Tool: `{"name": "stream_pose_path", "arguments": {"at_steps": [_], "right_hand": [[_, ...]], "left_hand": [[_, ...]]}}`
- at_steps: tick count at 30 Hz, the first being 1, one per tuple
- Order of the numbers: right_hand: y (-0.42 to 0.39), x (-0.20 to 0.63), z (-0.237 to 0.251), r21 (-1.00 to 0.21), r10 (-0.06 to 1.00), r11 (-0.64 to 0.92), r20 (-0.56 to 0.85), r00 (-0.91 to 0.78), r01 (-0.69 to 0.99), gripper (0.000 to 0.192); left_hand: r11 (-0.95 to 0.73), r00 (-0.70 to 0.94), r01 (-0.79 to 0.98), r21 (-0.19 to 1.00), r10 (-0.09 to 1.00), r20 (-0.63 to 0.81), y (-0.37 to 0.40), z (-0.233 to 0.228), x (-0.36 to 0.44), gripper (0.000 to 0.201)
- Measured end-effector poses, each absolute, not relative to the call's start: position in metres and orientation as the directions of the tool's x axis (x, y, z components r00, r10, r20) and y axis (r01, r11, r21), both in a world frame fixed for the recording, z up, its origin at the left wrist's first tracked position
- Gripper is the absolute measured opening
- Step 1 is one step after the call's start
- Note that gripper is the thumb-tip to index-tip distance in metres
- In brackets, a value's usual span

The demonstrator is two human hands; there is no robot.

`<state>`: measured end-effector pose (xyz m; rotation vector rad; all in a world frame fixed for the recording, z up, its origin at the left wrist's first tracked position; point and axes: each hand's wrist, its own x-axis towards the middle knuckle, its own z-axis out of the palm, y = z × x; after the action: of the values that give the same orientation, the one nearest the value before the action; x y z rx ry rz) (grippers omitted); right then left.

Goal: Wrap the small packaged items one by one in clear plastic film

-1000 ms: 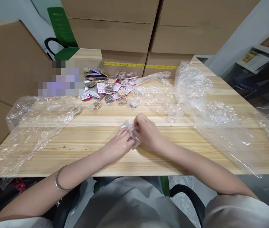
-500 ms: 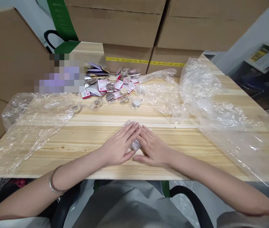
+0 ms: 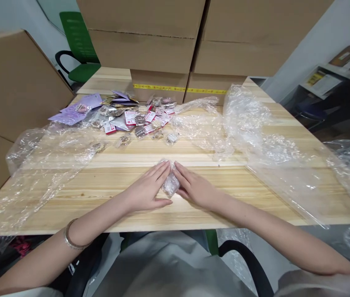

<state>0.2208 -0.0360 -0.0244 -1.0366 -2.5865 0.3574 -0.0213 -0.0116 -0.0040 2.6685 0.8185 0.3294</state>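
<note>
Since a second ago, both hands have gone from pinching the small clear packet (image 3: 171, 183) in the air to pressing it flat on the wooden table (image 3: 107, 194). Left hand (image 3: 146, 190) and right hand (image 3: 195, 189) lie palm down, fingers extended and gripping nothing, fingertips (image 3: 164, 167) touching the packet's edges. Loose clear plastic sheets (image 3: 48, 161) flank the hands. Farther back lies a pile of small packaged items (image 3: 138, 117), before stacked cardboard boxes (image 3: 150, 49).

L hand (image 3: 145, 192) flat, R hand (image 3: 195, 189) flat, fingers straight, side by side
</note>
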Motion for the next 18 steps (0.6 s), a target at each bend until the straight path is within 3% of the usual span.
{"name": "stream_pose_path", "arguments": {"at_steps": [2, 5, 7, 9, 13, 16, 18], "right_hand": [[-0.028, 0.216, -0.022, -0.379, 0.744, 0.659, 0.202, -0.637, 0.65, 0.063], [-0.015, 0.217, -0.002, -0.604, 0.828, 0.508, 0.145, -0.541, 0.614, 0.053], [-0.009, 0.222, 0.015, -0.763, 0.879, 0.374, 0.11, -0.465, 0.527, 0.042], [-0.008, 0.226, 0.028, -0.865, 0.904, 0.281, 0.093, -0.416, 0.416, 0.038], [-0.017, 0.23, 0.036, -0.943, 0.936, 0.122, 0.005, -0.353, 0.31, 0.054], [-0.026, 0.239, 0.037, -0.974, 0.943, -0.071, -0.136, -0.305, 0.214, 0.048], [-0.029, 0.258, 0.042, -0.975, 0.952, -0.117, -0.165, -0.256, 0.191, 0.042]], "left_hand": [[-0.738, 0.765, 0.502, 0.45, 0.622, 0.166, -0.007, -0.003, -0.018, 0.087], [-0.545, 0.579, 0.497, 0.675, 0.788, 0.208, 0.002, 0.005, -0.011, 0.051], [-0.326, 0.454, 0.406, 0.853, 0.883, 0.121, 0.009, 0.014, -0.004, 0.037], [-0.126, 0.411, 0.258, 0.958, 0.912, 0.01, 0.014, 0.024, 0.005, 0.037], [0.042, 0.413, 0.053, 0.998, 0.909, -0.06, 0.014, 0.037, 0.03, 0.04], [0.064, 0.456, 0.01, 0.998, 0.888, -0.062, 0.009, 0.034, 0.045, 0.041], [0.029, 0.484, 0.025, 0.999, 0.874, -0.038, 0.007, 0.029, 0.049, 0.043]]}}
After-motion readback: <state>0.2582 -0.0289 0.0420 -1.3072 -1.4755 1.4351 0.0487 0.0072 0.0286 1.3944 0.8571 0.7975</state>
